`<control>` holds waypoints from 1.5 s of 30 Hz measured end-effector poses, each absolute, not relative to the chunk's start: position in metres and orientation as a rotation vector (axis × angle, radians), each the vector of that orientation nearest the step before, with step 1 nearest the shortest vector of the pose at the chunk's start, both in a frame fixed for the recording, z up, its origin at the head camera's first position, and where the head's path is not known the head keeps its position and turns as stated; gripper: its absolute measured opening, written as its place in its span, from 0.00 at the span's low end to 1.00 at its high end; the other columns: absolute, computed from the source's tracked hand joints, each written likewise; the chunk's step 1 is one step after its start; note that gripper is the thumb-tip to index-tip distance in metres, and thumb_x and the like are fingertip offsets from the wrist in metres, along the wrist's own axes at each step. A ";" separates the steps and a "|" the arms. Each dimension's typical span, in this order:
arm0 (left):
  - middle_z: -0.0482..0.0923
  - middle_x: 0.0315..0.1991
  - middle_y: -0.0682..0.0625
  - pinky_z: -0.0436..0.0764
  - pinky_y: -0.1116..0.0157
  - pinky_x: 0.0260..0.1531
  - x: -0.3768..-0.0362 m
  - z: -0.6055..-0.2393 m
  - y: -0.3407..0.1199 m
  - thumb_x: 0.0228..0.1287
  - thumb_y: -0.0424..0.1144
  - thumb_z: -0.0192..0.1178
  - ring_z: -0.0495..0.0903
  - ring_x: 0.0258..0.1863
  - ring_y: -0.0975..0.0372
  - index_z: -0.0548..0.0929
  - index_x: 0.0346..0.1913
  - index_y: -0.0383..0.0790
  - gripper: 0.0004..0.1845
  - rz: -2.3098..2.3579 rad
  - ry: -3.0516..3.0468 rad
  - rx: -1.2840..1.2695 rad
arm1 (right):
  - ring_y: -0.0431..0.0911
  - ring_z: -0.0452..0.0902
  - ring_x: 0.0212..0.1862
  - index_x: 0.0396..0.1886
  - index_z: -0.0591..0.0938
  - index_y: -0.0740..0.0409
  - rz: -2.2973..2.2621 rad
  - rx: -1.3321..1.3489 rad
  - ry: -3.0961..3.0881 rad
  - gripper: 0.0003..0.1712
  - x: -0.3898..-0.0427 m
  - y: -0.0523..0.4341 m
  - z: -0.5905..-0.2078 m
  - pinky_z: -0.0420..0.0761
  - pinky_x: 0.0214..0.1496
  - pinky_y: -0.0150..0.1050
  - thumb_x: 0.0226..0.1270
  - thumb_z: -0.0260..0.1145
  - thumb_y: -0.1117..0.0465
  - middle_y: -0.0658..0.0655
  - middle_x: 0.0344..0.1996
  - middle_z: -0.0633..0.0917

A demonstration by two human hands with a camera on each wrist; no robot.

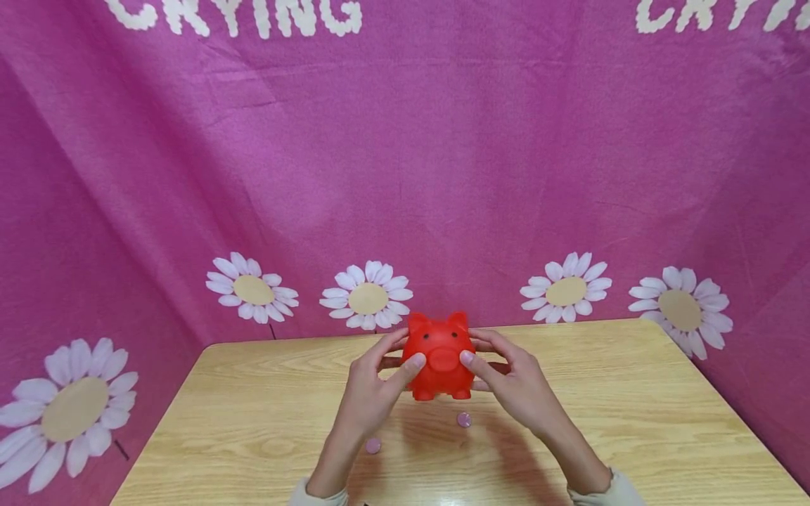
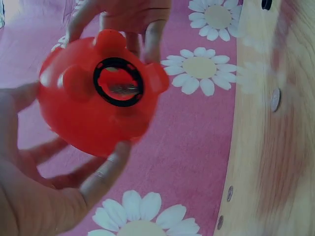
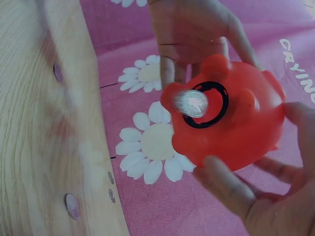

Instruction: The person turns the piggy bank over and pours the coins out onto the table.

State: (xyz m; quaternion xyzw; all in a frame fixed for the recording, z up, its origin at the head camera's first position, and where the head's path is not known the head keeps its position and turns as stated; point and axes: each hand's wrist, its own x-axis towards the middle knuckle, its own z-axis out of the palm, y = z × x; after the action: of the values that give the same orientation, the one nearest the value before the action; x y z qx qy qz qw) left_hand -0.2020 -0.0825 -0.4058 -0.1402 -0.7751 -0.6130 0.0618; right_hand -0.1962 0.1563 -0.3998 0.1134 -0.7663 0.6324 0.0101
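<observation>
A red pig-shaped piggy bank (image 1: 441, 360) is held up over the table, its snout toward me. My left hand (image 1: 372, 388) grips one side, thumb on the front and fingers behind. On the other side, my right hand (image 1: 520, 383) grips it the same way. Underneath, a round black-rimmed opening (image 2: 118, 82) faces down, uncovered. A blurred silvery coin (image 3: 192, 103) shows at that hole in the right wrist view. Below lie loose coins, one (image 1: 465, 419) under the bank and another (image 1: 373, 445) nearer my left forearm.
The wooden table (image 1: 253, 407) runs back to a pink cloth (image 1: 405, 176) printed with daisies and white lettering. A small black object (image 2: 266, 4) lies on the table at the left wrist view's top edge. Several coins (image 3: 72, 206) lie about the tabletop.
</observation>
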 end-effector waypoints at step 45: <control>0.71 0.74 0.31 0.83 0.57 0.69 -0.197 -0.389 -0.092 0.52 0.26 0.80 0.75 0.74 0.52 0.79 0.68 0.32 0.38 -1.529 -1.656 -1.211 | 0.53 0.74 0.75 0.70 0.76 0.74 1.841 1.205 -1.608 0.45 -0.190 0.160 -0.396 0.86 0.67 0.44 0.47 0.74 0.89 0.66 0.75 0.72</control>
State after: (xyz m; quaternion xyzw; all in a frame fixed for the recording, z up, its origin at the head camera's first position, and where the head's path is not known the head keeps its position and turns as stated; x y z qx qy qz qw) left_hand -0.1970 -0.0918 -0.3889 -0.4534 -0.6200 -0.5722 0.2874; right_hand -0.1903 0.1595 -0.3961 0.4326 -0.5773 0.6610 0.2065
